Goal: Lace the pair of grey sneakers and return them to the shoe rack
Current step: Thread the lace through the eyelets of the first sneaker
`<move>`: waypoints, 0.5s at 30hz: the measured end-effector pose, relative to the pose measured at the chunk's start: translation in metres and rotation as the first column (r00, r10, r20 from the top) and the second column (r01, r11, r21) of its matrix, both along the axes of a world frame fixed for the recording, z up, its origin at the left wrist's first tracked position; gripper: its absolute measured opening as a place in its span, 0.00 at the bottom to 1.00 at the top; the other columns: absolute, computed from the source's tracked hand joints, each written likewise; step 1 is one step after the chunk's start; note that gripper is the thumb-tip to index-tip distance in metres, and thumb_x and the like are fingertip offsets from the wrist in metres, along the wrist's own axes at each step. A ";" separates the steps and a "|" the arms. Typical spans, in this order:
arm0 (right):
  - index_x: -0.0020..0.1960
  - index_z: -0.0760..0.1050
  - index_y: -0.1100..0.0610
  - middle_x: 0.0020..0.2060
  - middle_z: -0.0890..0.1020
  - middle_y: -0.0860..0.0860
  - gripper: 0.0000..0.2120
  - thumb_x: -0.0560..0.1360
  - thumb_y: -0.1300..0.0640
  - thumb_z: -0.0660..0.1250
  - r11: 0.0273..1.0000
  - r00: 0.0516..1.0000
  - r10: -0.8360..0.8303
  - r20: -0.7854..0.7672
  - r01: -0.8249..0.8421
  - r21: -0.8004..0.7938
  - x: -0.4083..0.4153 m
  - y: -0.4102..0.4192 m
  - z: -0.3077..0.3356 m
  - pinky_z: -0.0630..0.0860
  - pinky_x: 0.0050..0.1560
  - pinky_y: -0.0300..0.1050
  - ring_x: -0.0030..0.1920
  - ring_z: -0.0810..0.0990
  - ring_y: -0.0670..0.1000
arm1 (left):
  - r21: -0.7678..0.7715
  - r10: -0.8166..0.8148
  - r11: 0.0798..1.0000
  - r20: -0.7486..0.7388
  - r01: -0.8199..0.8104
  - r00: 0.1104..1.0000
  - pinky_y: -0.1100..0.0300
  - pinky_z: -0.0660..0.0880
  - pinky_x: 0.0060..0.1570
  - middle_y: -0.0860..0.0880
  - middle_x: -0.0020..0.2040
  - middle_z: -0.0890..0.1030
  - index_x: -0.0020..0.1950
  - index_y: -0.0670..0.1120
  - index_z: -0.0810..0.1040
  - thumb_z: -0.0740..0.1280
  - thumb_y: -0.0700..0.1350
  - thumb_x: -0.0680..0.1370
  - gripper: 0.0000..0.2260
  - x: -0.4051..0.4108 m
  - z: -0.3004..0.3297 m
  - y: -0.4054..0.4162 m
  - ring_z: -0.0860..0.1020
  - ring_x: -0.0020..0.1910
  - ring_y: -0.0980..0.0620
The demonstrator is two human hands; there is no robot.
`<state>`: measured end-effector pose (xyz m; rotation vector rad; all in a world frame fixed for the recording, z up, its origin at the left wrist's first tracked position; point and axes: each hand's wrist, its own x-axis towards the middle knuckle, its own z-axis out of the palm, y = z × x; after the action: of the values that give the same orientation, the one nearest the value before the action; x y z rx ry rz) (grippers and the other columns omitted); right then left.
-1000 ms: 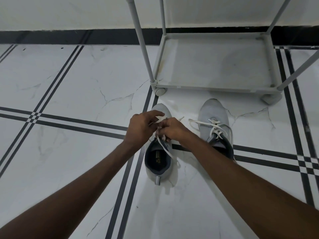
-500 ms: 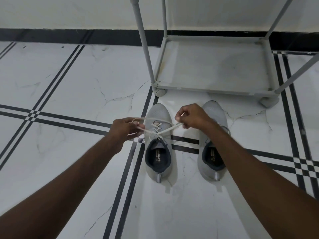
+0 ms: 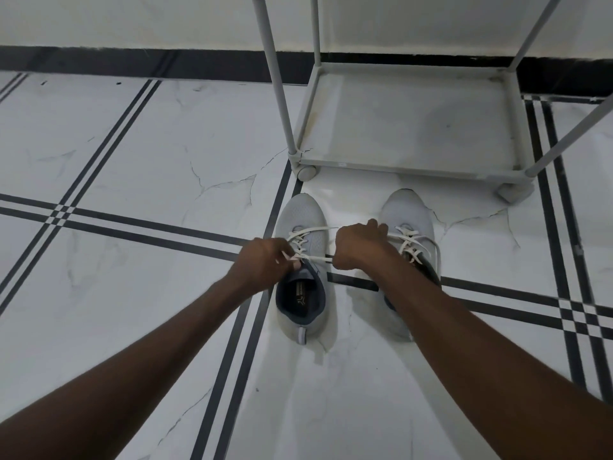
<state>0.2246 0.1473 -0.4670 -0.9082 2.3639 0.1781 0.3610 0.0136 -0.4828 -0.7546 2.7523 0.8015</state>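
Two grey sneakers stand side by side on the floor, toes toward the rack. The left sneaker (image 3: 300, 220) has a white lace (image 3: 318, 258) crossing its tongue, pulled out to both sides. My left hand (image 3: 262, 262) is closed on the lace end at the shoe's left side. My right hand (image 3: 358, 247) is closed on the other lace end between the two shoes. The right sneaker (image 3: 406, 210) has its white lace threaded and lying loose; my right forearm covers its heel. The grey shoe rack (image 3: 411, 167) stands just beyond the toes.
The rack's bottom shelf is bare, with thin grey posts (image 3: 277, 78) rising at its corners and small feet (image 3: 306, 172) on the floor. White marble tiles with dark stripes (image 3: 238, 327) spread all around. A white wall with a black skirting (image 3: 132, 63) runs behind.
My hands came together over the left sneaker, then pulled apart with the lace ends. Since half a second ago both have drawn closer to the shoe and the lace lies tighter.
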 end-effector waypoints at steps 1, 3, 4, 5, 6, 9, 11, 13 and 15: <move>0.51 0.74 0.56 0.48 0.75 0.54 0.10 0.71 0.54 0.65 0.999 0.999 0.030 -0.027 -0.030 -0.028 0.003 -0.003 -0.001 0.65 0.60 0.55 0.60 0.69 0.59 | -0.004 0.020 1.000 0.035 -0.020 0.999 0.58 0.74 0.41 0.46 0.46 0.84 0.54 0.46 0.82 0.73 0.53 0.73 0.15 0.000 0.000 0.001 0.81 0.44 0.48; 0.54 0.76 0.59 0.52 0.77 0.57 0.13 0.72 0.54 0.65 0.983 0.999 0.040 -0.006 -0.040 -0.180 0.012 -0.008 -0.009 0.66 0.59 0.54 0.60 0.71 0.61 | 0.024 0.060 0.998 0.077 -0.062 0.995 0.60 0.71 0.34 0.49 0.39 0.81 0.50 0.46 0.81 0.74 0.53 0.73 0.12 -0.001 0.002 -0.001 0.78 0.37 0.51; 0.52 0.77 0.60 0.52 0.77 0.58 0.12 0.72 0.56 0.64 0.957 0.999 -0.002 0.051 0.017 -0.289 0.017 -0.009 -0.016 0.69 0.56 0.53 0.58 0.73 0.62 | 0.068 0.068 0.995 0.081 -0.074 0.994 0.61 0.72 0.33 0.50 0.37 0.81 0.48 0.46 0.81 0.74 0.52 0.73 0.11 -0.002 0.004 -0.002 0.79 0.36 0.52; 0.50 0.77 0.61 0.52 0.78 0.59 0.11 0.72 0.57 0.62 0.913 0.988 -0.073 0.134 0.121 -0.391 0.022 -0.008 -0.023 0.71 0.52 0.52 0.55 0.75 0.62 | 0.129 0.083 0.987 0.076 -0.092 0.994 0.60 0.75 0.33 0.50 0.36 0.82 0.47 0.46 0.81 0.75 0.50 0.73 0.09 -0.003 0.005 -0.004 0.81 0.35 0.51; 0.49 0.76 0.61 0.50 0.78 0.59 0.09 0.73 0.58 0.61 0.856 0.962 -0.154 0.224 0.243 -0.456 0.026 -0.006 -0.030 0.72 0.48 0.50 0.52 0.77 0.61 | 0.193 0.105 0.974 0.063 -0.115 0.992 0.59 0.79 0.35 0.48 0.36 0.83 0.47 0.45 0.82 0.75 0.47 0.73 0.07 -0.003 0.007 -0.006 0.83 0.35 0.49; 0.47 0.75 0.59 0.45 0.81 0.56 0.08 0.73 0.57 0.59 0.763 0.887 -0.258 0.383 0.431 -0.482 0.031 0.000 -0.040 0.73 0.43 0.48 0.46 0.78 0.58 | 0.249 0.124 0.960 0.017 -0.124 0.992 0.56 0.82 0.35 0.45 0.37 0.85 0.45 0.43 0.83 0.74 0.41 0.74 0.02 -0.005 0.010 -0.012 0.85 0.35 0.46; 0.45 0.76 0.61 0.39 0.83 0.57 0.09 0.73 0.56 0.61 0.742 0.839 -0.280 0.467 0.498 -0.449 0.029 0.002 -0.041 0.79 0.40 0.51 0.37 0.81 0.58 | 0.201 0.100 0.975 -0.004 -0.098 0.995 0.58 0.80 0.34 0.47 0.34 0.85 0.43 0.44 0.84 0.74 0.42 0.73 0.02 -0.006 0.007 -0.016 0.84 0.33 0.49; 0.43 0.77 0.65 0.32 0.82 0.61 0.11 0.74 0.57 0.63 0.695 0.734 -0.311 0.604 0.609 -0.383 0.025 0.005 -0.041 0.81 0.33 0.52 0.27 0.80 0.58 | 0.159 0.084 0.984 -0.005 -0.082 0.996 0.69 0.75 0.33 0.52 0.32 0.83 0.43 0.45 0.84 0.75 0.43 0.73 0.03 -0.005 0.004 -0.016 0.81 0.29 0.56; 0.40 0.79 0.65 0.29 0.78 0.57 0.15 0.75 0.53 0.65 0.700 0.670 -0.335 0.663 0.647 -0.301 0.021 0.007 -0.039 0.75 0.27 0.46 0.23 0.75 0.54 | 0.144 0.071 0.987 -0.001 -0.070 0.997 0.76 0.70 0.30 0.55 0.31 0.81 0.42 0.46 0.85 0.75 0.45 0.72 0.03 -0.006 0.001 -0.014 0.78 0.26 0.63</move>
<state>0.2456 0.1547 -0.5060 -0.3651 1.9892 -0.8954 0.3554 -0.0007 -0.4822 -0.8254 2.6510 1.0050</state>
